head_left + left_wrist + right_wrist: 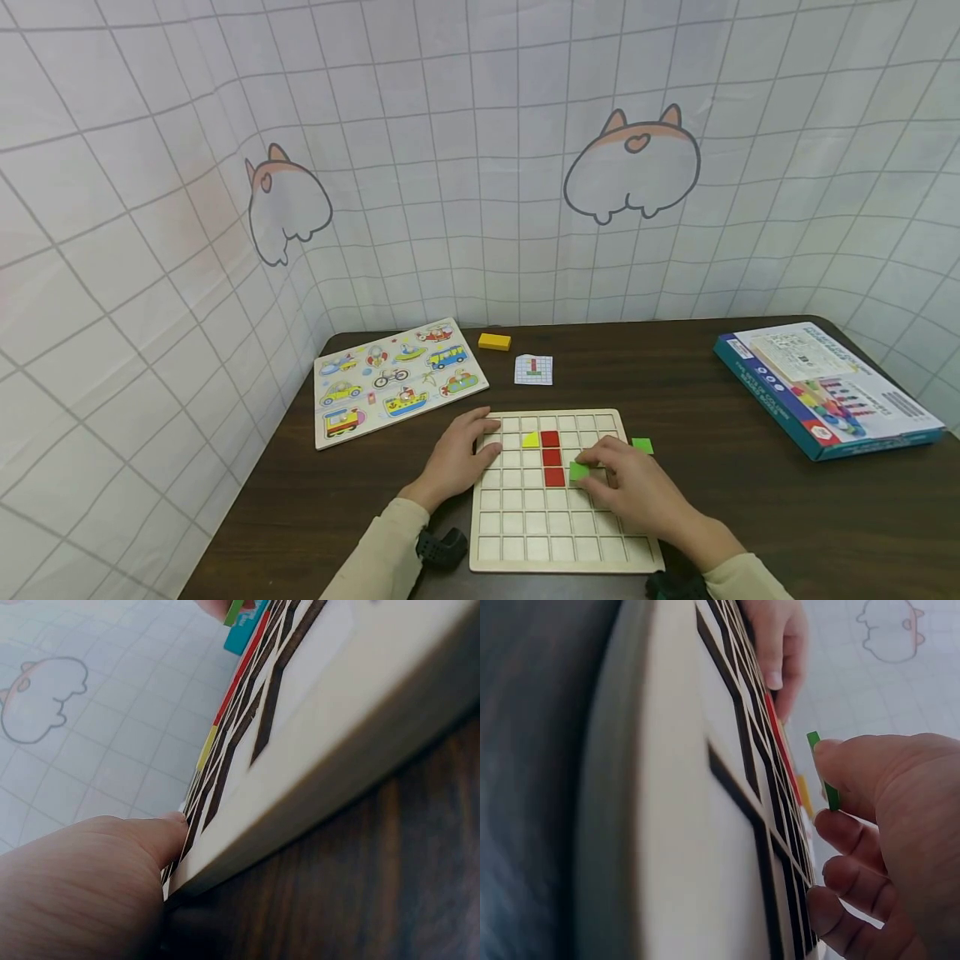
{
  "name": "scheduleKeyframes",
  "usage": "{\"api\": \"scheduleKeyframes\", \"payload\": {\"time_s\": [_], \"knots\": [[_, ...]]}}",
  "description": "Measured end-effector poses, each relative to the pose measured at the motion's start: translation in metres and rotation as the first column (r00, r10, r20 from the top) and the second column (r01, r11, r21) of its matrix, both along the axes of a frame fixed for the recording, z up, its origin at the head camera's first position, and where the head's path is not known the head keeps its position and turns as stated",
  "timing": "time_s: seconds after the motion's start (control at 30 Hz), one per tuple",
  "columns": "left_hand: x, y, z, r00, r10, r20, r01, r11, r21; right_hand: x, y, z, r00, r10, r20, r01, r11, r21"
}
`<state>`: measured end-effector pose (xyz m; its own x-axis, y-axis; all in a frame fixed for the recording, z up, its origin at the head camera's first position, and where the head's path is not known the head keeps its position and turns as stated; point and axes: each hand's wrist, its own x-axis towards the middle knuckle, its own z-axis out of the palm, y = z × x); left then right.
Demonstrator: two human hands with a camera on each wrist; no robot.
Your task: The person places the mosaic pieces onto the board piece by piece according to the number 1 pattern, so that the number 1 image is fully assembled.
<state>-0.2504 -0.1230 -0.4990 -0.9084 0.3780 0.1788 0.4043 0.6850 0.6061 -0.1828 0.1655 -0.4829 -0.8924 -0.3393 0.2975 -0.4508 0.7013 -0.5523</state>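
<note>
A pale wooden grid board lies on the dark table. Three red square tiles fill cells in one column, with a yellow tile left of the topmost. My right hand pinches a green square tile between thumb and fingertips. In the right wrist view that green tile is tilted on edge, above the board. My left hand rests on the board's upper left edge, thumb on its top. Another green tile shows beyond the right hand, at the board's right edge.
Behind the board lie a small grid card with a red and green pattern and a yellow block. A vehicle picture puzzle is at back left. On the right lies a flat boxed game. A white checked curtain surrounds the table.
</note>
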Motion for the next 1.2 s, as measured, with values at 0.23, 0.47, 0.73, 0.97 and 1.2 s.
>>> {"api": "scheduleKeyframes", "payload": {"time_s": [0.23,0.47,0.73,0.97,1.2], "knots": [[0.0,0.0,0.0,1.0,0.002,-0.001,-0.002,1.0,-0.008,0.003,-0.008,0.0,1.0,0.008,0.011,-0.008,1.0,-0.003],[0.0,0.001,0.0,1.0,0.006,-0.013,-0.006,1.0,-0.013,0.004,-0.013,-0.001,0.999,0.039,-0.001,-0.039,0.999,-0.001],[-0.001,0.001,0.0,1.0,0.014,0.005,-0.013,1.0,-0.023,0.007,-0.017,-0.002,0.999,0.033,-0.001,-0.033,0.999,-0.02],[0.0,0.001,0.0,1.0,0.006,-0.002,-0.006,1.0,-0.019,0.009,-0.025,-0.002,0.998,0.034,0.051,-0.032,0.999,-0.041],[-0.001,0.001,-0.001,1.0,0.012,-0.012,-0.012,1.0,-0.023,0.01,-0.031,-0.001,0.995,0.087,0.054,-0.082,0.993,-0.083]]}}
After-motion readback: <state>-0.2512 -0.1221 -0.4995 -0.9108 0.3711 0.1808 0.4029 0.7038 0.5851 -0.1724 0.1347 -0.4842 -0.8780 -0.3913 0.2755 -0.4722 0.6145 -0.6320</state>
